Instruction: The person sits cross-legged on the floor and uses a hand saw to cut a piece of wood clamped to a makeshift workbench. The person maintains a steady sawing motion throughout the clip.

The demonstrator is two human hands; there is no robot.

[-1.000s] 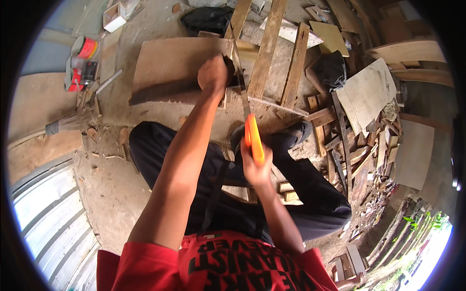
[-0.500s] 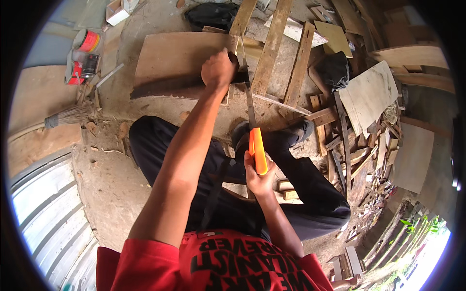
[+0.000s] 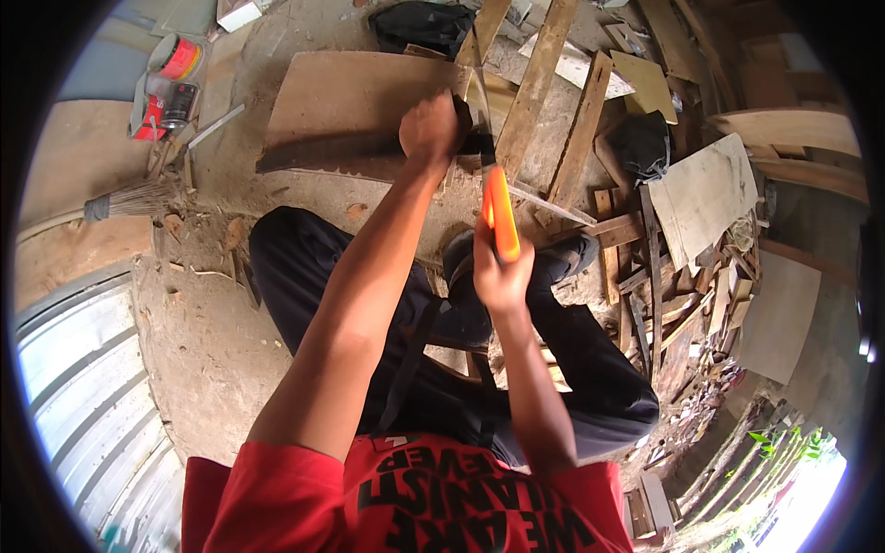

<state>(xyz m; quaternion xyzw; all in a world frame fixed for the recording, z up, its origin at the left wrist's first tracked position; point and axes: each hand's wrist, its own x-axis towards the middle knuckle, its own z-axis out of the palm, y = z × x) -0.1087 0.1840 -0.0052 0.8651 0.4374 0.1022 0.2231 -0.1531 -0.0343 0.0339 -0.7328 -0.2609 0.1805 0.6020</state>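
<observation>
A handsaw (image 3: 502,217) with an orange handle is gripped in my right hand (image 3: 503,275), its long blade pointing away from me. The blade runs along the right edge of a brown plywood board (image 3: 346,97), which lies in front of my crossed legs with its near part in shadow. My left hand (image 3: 431,129) is closed at the board's right edge, holding it just left of the blade. Its fingertips are turned away and mostly hidden. Where the teeth meet the wood cannot be made out.
Long wooden planks (image 3: 544,83) lie beyond the saw, beside a black bag (image 3: 419,26). Scrap wood and a loose panel (image 3: 702,198) are piled at right. At left are red cans (image 3: 175,57), a broom (image 3: 120,205) and a corrugated metal sheet (image 3: 88,396).
My right hand has pushed the saw forward, away from me, so the handle is now closer to the board. My left hand stays on the board; the whole view has shifted slightly.
</observation>
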